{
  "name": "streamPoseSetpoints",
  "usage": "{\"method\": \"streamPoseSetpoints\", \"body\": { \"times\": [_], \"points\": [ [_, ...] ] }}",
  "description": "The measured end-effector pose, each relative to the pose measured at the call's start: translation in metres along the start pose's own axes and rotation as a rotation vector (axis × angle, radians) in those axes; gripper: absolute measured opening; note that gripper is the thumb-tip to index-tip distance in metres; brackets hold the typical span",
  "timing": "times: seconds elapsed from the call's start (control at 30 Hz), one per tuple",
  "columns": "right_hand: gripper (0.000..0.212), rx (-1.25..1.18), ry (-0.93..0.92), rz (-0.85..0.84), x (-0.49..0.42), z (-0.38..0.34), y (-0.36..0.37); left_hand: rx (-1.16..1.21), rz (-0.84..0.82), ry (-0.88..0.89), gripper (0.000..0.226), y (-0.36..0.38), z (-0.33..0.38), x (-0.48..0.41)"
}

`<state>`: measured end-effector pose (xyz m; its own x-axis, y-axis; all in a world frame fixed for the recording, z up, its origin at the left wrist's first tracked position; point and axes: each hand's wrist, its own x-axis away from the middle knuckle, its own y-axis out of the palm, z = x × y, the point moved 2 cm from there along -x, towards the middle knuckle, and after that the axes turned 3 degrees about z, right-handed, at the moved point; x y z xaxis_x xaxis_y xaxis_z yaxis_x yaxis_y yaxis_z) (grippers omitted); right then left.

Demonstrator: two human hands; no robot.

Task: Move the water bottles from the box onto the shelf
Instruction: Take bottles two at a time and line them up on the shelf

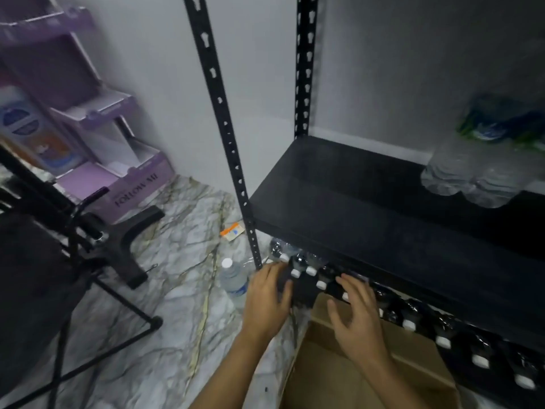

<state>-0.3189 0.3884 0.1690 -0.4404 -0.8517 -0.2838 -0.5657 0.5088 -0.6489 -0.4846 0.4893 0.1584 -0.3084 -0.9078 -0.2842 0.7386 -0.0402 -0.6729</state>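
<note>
A brown cardboard box [413, 364] stands open at the bottom of the view, next to the black metal shelf [368, 202]. Several water bottles [442, 340] with white caps stand in a row on the lower level, under the shelf board. My left hand [267, 299] curls around the left-most water bottle [290, 280] near the shelf's front post. My right hand [356, 317] hovers over the box's far edge with its fingers spread, touching the caps. A wrapped pack of bottles [477, 172] sits on the shelf board at the right.
A single bottle [234, 278] stands on the marble floor left of the post [236, 172]. A black stand with legs [97, 261] and purple cardboard trays [118, 184] fill the left side. An orange scrap [232, 231] lies on the floor.
</note>
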Motion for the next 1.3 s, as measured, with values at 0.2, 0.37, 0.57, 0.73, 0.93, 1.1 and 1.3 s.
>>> {"method": "streamPoseSetpoints", "body": {
  "times": [0.2, 0.37, 0.57, 0.73, 0.93, 1.1, 1.3],
  "points": [
    [0.058, -0.079, 0.160, -0.319, 0.007, 0.006, 0.095, 0.100, 0.066, -0.397, 0.043, -0.032, -0.113, 0.014],
    [0.079, -0.067, 0.309, -0.431, -0.006, 0.027, 0.169, 0.199, -0.006, -0.607, 0.088, -0.015, -0.197, 0.004],
    [0.112, -0.098, 0.374, -0.486, -0.028, 0.051, 0.245, 0.313, -0.124, -0.608, 0.109, 0.020, -0.253, -0.022],
    [0.085, -0.205, 0.337, -0.357, -0.036, 0.052, 0.279, 0.419, -0.205, -0.535, 0.095, 0.049, -0.272, -0.039],
    [0.082, -0.215, 0.373, -0.253, -0.037, 0.046, 0.288, 0.484, -0.200, -0.491, 0.092, 0.058, -0.276, -0.051],
    [0.076, -0.192, 0.402, -0.256, -0.038, 0.047, 0.282, 0.477, -0.174, -0.494, 0.091, 0.058, -0.276, -0.054],
    [0.077, -0.160, 0.373, -0.263, -0.037, 0.045, 0.274, 0.414, -0.211, -0.478, 0.087, 0.051, -0.274, -0.056]
  ]
}}
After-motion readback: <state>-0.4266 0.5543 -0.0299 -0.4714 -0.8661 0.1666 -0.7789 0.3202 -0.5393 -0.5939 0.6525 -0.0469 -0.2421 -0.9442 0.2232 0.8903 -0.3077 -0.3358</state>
